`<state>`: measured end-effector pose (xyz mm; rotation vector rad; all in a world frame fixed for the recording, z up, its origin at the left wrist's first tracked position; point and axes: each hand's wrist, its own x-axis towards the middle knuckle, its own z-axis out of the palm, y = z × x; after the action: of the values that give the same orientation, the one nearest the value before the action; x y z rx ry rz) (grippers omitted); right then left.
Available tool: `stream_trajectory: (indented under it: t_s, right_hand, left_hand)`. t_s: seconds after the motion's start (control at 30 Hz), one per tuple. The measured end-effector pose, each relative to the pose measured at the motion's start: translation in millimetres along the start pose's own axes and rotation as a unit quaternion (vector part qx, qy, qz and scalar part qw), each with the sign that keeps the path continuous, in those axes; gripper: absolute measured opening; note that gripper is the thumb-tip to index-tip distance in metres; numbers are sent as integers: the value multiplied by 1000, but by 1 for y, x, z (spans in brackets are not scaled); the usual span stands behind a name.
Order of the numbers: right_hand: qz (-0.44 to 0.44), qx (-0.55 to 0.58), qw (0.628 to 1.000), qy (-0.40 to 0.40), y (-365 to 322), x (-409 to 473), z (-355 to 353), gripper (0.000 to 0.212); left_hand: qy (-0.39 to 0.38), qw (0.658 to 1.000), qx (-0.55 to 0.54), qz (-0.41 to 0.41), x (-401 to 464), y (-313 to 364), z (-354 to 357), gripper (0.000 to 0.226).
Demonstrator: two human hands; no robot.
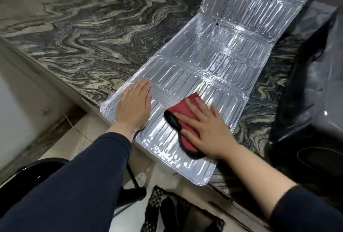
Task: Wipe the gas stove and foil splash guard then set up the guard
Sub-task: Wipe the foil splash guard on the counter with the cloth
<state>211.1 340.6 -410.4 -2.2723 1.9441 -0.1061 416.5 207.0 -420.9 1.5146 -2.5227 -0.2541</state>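
Foil splash guard point(213, 61) lies under both your hands, one ribbed sheet on the marbled countertop point(83, 33). Your right hand point(206, 129) is spread flat, fingers open, pressing the single red cloth point(182, 109) with black trim onto the guard's near panel. Your left hand point(134, 105) rests palm down, fingers together and gripping nothing, on the guard's near left edge. The guard's far panel tilts upward, speckled dark. One black gas stove point(311, 101) sits just beside the guard's right edge.

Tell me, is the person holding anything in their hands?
Not gripped. The right hand presses flat on the middle of a red cloth on the foil guard. The left hand lies flat on the guard's near-left corner, steadying it.
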Motion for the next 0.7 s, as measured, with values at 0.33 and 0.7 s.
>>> stream_trajectory:
  t_s: [0.33,0.7]
  right_hand:
    - [235,-9,972,-28,72,94,-22,57]
    - [-38,-1,999,-26,-16,17,-1,55]
  left_hand:
    - [4,1000,-6,10,2,-4,1,50]
    - [-45,999,-2,30,9,-37,-17,49]
